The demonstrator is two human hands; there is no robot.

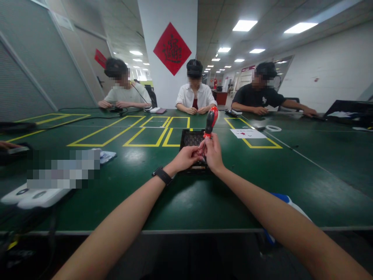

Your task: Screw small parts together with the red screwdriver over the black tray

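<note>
A red and black screwdriver [211,121] stands nearly upright in my right hand [214,153], whose fingers close round its lower end. Its tip is hidden among my fingers. Beside it, my left hand [186,158] is pinched shut at the shaft, and what those fingertips hold is too small to make out. Under both hands lies a black tray-like case [184,137] with a dark textured inside. My hands cover its front right part.
The green table [140,202] bears yellow tape outlines [101,145]. A printed sheet [247,133] and a tape roll [273,128] lie to the right. White devices [40,196] lie left, a blue and white object [287,200] by my right forearm. Three people sit opposite.
</note>
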